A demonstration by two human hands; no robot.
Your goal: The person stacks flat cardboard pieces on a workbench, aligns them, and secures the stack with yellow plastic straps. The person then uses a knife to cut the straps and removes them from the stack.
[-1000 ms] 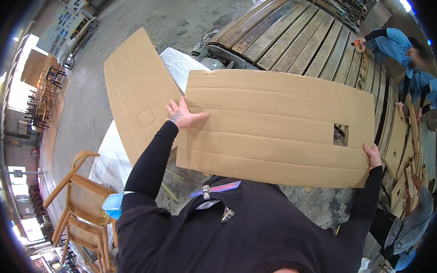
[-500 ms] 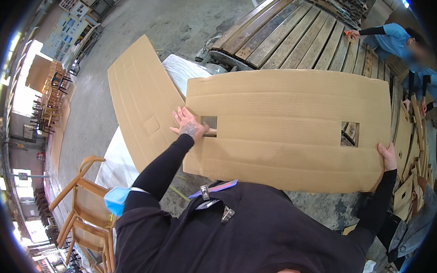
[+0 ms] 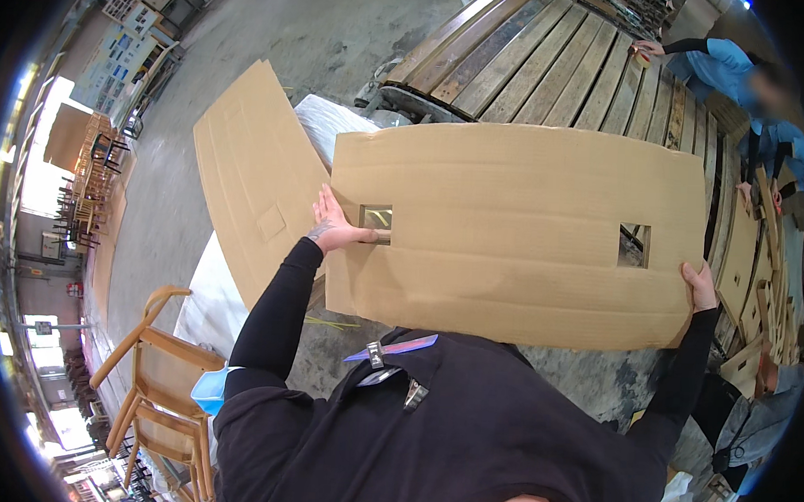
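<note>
A large brown cardboard sheet [image 3: 510, 188] with two square cutouts spans the space in front of my chest. At its right edge my right hand [image 3: 702, 285] is closed, thumb on the face and fingers out of sight behind. My left hand [image 3: 335, 228] rests at the left edge, fingers stretched out and thumb reaching to the left cutout. Beyond that hand another cardboard sheet [image 3: 250, 157] leans out to the left, with a square outline scored in it; the first sheet overlaps it.
A slatted wooden platform [image 3: 550, 61] lies beyond the sheet. White sheeting [image 3: 208, 288] is under the left cardboard. A wooden chair [image 3: 163, 384] stands at lower left. A co-worker [image 3: 723, 72] reaches over the slats; others handle cardboard pieces [image 3: 742, 263] at right.
The front cardboard sheet has shifted slightly left, my right hand moving with it. My left hand has turned, its fingers now closer together. The co-worker's hand at the slats has moved slightly.
</note>
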